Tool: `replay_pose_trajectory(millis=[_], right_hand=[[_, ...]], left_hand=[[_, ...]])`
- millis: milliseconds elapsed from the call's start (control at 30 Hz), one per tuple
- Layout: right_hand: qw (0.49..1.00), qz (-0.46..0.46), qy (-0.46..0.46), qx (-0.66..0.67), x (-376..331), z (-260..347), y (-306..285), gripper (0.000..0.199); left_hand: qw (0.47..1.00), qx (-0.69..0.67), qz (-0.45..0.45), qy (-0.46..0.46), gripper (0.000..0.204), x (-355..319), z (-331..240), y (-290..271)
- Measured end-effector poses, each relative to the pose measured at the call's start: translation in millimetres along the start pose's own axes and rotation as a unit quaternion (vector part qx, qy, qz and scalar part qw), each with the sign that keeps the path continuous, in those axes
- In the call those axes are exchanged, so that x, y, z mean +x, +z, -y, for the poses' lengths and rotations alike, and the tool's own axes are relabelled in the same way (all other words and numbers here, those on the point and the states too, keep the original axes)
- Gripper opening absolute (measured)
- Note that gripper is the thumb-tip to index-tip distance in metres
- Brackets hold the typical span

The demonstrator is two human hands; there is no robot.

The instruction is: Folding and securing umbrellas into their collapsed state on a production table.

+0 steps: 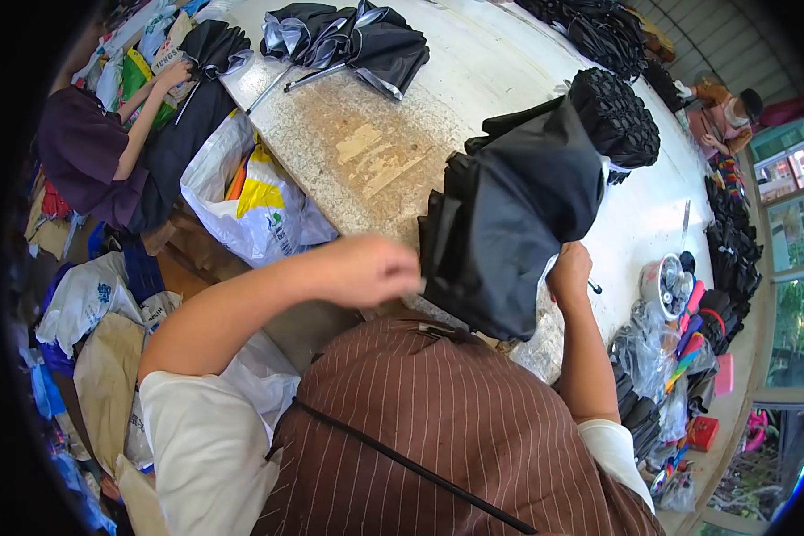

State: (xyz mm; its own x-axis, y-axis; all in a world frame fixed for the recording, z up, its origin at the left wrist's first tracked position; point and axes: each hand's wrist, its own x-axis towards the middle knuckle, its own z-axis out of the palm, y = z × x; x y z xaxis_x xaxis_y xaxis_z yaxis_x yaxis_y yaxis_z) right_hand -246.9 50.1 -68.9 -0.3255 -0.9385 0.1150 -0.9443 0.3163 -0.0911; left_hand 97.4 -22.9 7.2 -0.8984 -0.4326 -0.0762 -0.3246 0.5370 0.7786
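A black umbrella (527, 210), partly folded with loose, pleated cloth, is tilted over the table edge in front of me. My right hand (570, 271) is closed around it at its lower right side, and a short rod with a dark tip (595, 287) pokes out beyond that hand. Just left of the cloth is my left hand (375, 271), its fingers curled and slightly blurred; whether anything is between them is hidden. Behind the held umbrella lies a bundle of folded black umbrellas (614, 121).
More black umbrellas with silver lining (348, 45) lie on the worn white table (473, 54). A white sack (241, 201) stands by its left edge. At left a person (94, 161) handles another umbrella. A tub of small parts (667, 286) is at right.
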Motion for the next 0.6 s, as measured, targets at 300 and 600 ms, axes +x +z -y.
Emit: replay_pose_trajectory(millis=[300,600], right_hand=[[0.986,-0.136,-0.098,-0.007,-6.0,-1.2,-5.5,0.009],[0.939,-0.243,-0.242,0.034,2.7,25.3,-49.4,0.011]], left_hand=[[0.853,-0.422,-0.281,-0.127,0.019,37.4,22.2,-13.0],[0.760,-0.593,-0.207,-0.169,0.017,26.6,40.9,14.6]])
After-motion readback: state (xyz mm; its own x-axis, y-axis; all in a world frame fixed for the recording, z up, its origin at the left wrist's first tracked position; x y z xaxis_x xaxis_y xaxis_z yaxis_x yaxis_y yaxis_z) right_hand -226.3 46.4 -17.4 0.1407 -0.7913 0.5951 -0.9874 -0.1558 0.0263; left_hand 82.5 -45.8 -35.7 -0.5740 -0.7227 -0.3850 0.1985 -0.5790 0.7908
